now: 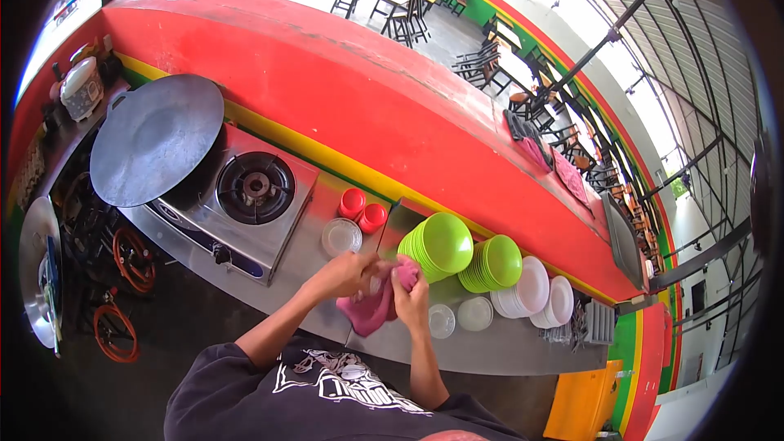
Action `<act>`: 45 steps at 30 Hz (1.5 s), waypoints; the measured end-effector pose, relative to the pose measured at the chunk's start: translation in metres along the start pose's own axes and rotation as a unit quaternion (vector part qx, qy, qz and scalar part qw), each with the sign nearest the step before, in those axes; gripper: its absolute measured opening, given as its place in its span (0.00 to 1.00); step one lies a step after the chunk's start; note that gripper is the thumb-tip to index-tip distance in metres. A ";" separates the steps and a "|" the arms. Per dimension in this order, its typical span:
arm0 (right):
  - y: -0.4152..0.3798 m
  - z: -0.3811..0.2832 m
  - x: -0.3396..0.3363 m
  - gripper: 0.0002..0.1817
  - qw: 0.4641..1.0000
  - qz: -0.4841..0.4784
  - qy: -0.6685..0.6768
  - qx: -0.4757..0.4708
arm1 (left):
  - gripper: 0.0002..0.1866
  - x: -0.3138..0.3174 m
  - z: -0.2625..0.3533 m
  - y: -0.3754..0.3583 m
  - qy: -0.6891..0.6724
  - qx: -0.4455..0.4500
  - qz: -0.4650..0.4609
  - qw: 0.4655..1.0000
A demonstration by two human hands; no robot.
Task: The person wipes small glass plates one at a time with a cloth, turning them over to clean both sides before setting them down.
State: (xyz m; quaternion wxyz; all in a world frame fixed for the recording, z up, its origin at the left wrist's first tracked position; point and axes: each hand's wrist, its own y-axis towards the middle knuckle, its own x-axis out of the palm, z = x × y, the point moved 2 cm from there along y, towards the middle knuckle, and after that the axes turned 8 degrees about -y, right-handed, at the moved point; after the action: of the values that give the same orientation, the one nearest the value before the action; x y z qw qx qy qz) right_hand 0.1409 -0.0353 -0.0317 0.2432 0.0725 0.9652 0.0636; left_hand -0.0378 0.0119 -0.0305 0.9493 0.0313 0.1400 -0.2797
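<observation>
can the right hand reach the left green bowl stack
Probably yes: the right hand is close to the left green bowl stack with nothing visible blocking it, though it grips the pink cloth and may need freeing first.

Showing pink on the cloth (369,312), lime green on two bowl stacks (446,243), bright red on both cups (352,203), white print on the dark T-shirt (220,392).

Semi-open eatery kitchen. Gas stove (256,185) on steel counter (314,233), broad wok (155,139) over its left side; stacked green bowls (446,245), white bowls (531,283). Beyond red half-wall (327,86): dining tables (515,69), chairs (416,20), metal-framed roof (661,28).
</observation>
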 end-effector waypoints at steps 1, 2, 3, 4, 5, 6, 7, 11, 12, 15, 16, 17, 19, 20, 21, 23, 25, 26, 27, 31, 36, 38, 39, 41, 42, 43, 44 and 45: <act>-0.001 0.003 0.000 0.18 0.999 -0.039 0.018 0.000 | 0.19 0.000 0.001 0.001 0.034 0.018 -0.021 0.999; -0.001 0.001 -0.001 0.18 0.999 -0.050 0.013 -0.010 | 0.19 0.000 0.003 0.002 0.066 0.036 -0.043 0.996; -0.002 -0.004 -0.003 0.18 0.998 -0.061 0.007 -0.020 | 0.19 0.002 0.005 0.002 0.099 0.052 -0.064 0.992; -0.002 -0.009 -0.004 0.18 0.997 -0.071 0.003 -0.030 | 0.19 0.001 0.008 0.002 0.071 0.054 -0.052 0.995; -0.001 -0.013 -0.006 0.19 0.998 -0.061 -0.006 -0.024 | 0.19 0.002 0.010 0.002 0.045 0.057 -0.039 0.997; 0.001 -0.013 -0.007 0.19 0.999 -0.029 -0.007 -0.026 | 0.19 0.002 0.013 0.002 0.019 0.059 -0.028 0.998; 0.002 -0.014 -0.009 0.19 1.000 0.005 -0.006 -0.027 | 0.19 0.007 0.013 0.002 -0.015 0.053 0.011 0.998; 0.005 -0.005 -0.008 0.19 0.992 0.121 -0.022 -0.033 | 0.20 0.018 0.015 0.005 -0.063 0.009 0.083 0.995; 0.003 -0.002 -0.007 0.19 0.990 0.137 -0.025 -0.033 | 0.21 0.019 0.017 0.005 -0.054 -0.009 0.081 0.995; -0.009 0.002 -0.009 0.18 0.993 0.100 -0.042 -0.047 | 0.21 0.013 0.026 0.000 0.005 0.073 -0.012 0.997; -0.011 0.004 -0.011 0.18 0.995 0.078 -0.043 -0.053 | 0.21 0.008 0.032 0.001 -0.005 0.031 -0.067 0.997; -0.013 0.002 -0.013 0.18 0.995 0.058 -0.041 -0.067 | 0.21 0.004 0.041 0.001 -0.016 -0.014 -0.120 0.993; -0.017 -0.002 -0.012 0.19 0.995 0.016 -0.031 -0.089 | 0.22 0.004 0.034 0.007 0.011 -0.006 -0.180 0.984; -0.017 0.002 -0.012 0.19 0.995 0.035 -0.029 -0.085 | 0.22 0.009 0.025 0.012 0.033 0.015 -0.154 0.987; -0.016 0.006 -0.013 0.19 0.995 0.055 -0.027 -0.081 | 0.22 0.016 0.018 0.017 0.056 0.036 -0.131 0.989; -0.011 0.011 -0.015 0.18 0.992 0.108 -0.024 -0.060 | 0.21 0.030 0.014 0.017 0.046 0.060 -0.043 0.996; -0.008 0.011 -0.016 0.18 0.985 0.170 -0.023 -0.026 | 0.20 0.042 0.013 0.010 -0.022 0.066 0.087 0.994; -0.008 0.011 -0.016 0.18 0.986 0.166 -0.025 -0.024 | 0.20 0.046 0.013 0.007 -0.046 0.037 0.096 0.994; -0.009 0.011 -0.016 0.17 0.986 0.162 -0.026 -0.021 | 0.19 0.049 0.014 0.004 -0.070 0.009 0.104 0.992; -0.011 0.020 -0.016 0.17 0.995 0.100 0.020 -0.001 | 0.19 0.037 0.006 0.000 -0.146 -0.034 0.030 0.988; -0.017 0.029 -0.005 0.25 0.919 0.148 0.361 0.051 | 0.23 0.028 -0.014 0.011 -0.171 -0.043 0.003 0.984; -0.014 0.020 -0.004 0.27 0.922 0.167 0.349 -0.006 | 0.24 0.029 -0.009 0.006 -0.303 -0.130 0.013 0.944; -0.013 0.011 0.000 0.27 0.917 0.186 0.353 -0.028 | 0.25 0.033 -0.011 0.004 -0.354 -0.143 -0.005 0.924; -0.013 0.012 0.012 0.23 0.891 0.244 0.380 -0.050 | 0.26 0.044 -0.016 0.001 -0.451 -0.171 -0.037 0.875; -0.014 0.008 0.013 0.21 0.889 0.243 0.380 -0.081 | 0.25 0.045 -0.012 -0.004 -0.461 -0.182 -0.059 0.867; -0.015 0.002 0.014 0.19 0.886 0.242 0.379 -0.113 | 0.25 0.045 -0.007 -0.008 -0.470 -0.193 -0.081 0.857; -0.014 -0.003 0.014 0.18 0.883 0.241 0.377 -0.144 | 0.25 0.045 -0.002 -0.011 -0.479 -0.205 -0.103 0.847; -0.011 -0.007 0.014 0.15 0.870 0.264 0.395 -0.131 | 0.24 0.046 0.001 -0.011 -0.525 -0.221 -0.089 0.817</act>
State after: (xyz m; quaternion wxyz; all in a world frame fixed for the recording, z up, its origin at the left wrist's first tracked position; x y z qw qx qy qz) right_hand 0.1243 -0.0446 -0.0337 -0.1764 0.2610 0.9083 0.2751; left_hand -0.0063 -0.0218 -0.0420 0.8311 -0.3437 -0.3189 -0.2989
